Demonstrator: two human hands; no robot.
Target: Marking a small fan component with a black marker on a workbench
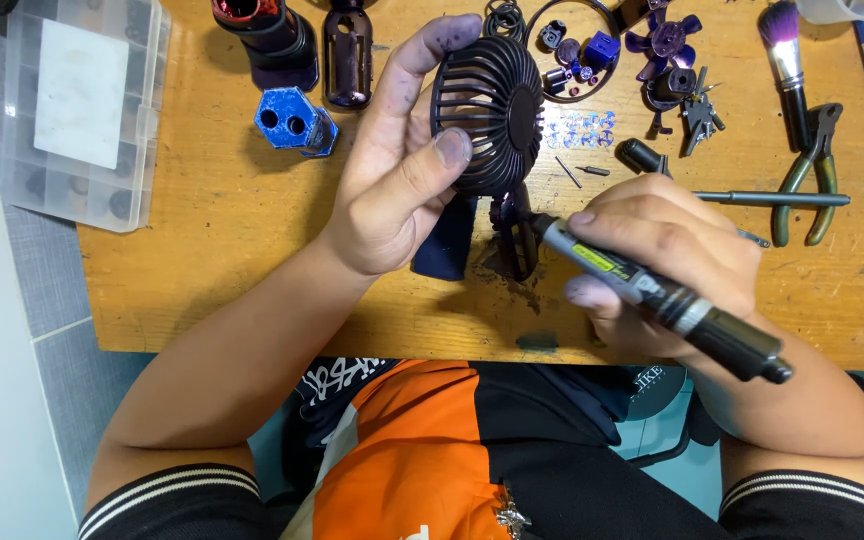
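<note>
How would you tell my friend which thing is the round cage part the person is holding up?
Start at the wooden table and find the left hand raised over its middle. The round dark purple plastic fan grille is pinched there between thumb and fingers. Unlike the loose purple fan blades lying further right, it has curved slats around a solid centre disc.

This looks like a small fix-it workshop. The scratched wooden surface [252,220] is full of tools and little parts: green-handled metal pliers [808,170], a long thin metal screwdriver [772,199], a purple plastic fan blade [662,38] and a clear plastic box with compartments [82,105].
</note>
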